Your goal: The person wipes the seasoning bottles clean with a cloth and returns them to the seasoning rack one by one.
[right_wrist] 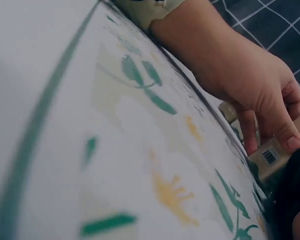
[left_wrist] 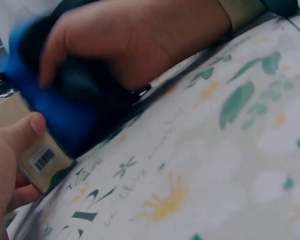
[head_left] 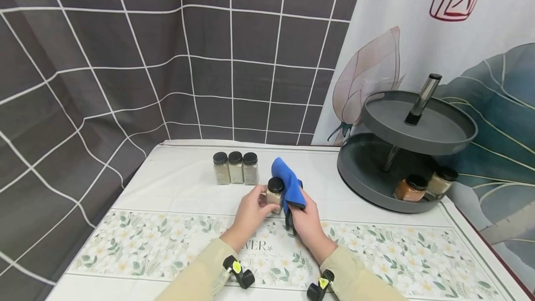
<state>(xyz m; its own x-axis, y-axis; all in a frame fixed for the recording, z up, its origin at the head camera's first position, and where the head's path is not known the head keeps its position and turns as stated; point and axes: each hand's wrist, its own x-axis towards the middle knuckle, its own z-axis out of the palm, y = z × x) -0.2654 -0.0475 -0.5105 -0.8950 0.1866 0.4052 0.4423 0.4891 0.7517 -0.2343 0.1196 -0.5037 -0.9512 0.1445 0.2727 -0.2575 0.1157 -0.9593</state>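
Backdrop: dark grey curtain with a white grid (head_left: 251, 36); at right, a white hanging printed with large leaves (head_left: 376, 64).
Table: covered by a white cloth with a floral band (head_left: 184, 171).
Jar in hand: square clear-glass jar with black lid and beige contents (head_left: 274, 197), near the table's middle, roughly upright; barcode label (left_wrist: 42, 160) low on one side. Contact between its base and the table cannot be told.
Left hand (head_left: 251, 210): thumb and fingers closed round the jar's body, a firm-looking pinch.
Right hand (head_left: 307, 222): fingers curled in on a blue cloth with dark edging (head_left: 288, 182); exact finger spacing hidden by folds.
Blue cloth: bunched against, or just beside, the jar's right side.
Jar row: three black-lidded glass jars with pale contents (head_left: 236, 173), standing together behind the left hand.
Two-tier stand: dark grey, round, metal-posted (head_left: 418, 141), at right; its lower tray (head_left: 351, 171) bears one orange-filled jar (head_left: 409, 190) and one beige-filled jar (head_left: 440, 181).
Step in hand: apparently wiping the held jar.
Next move: would call for a steady left grip, with cloth pressure kept light and turned across the remaining faces.
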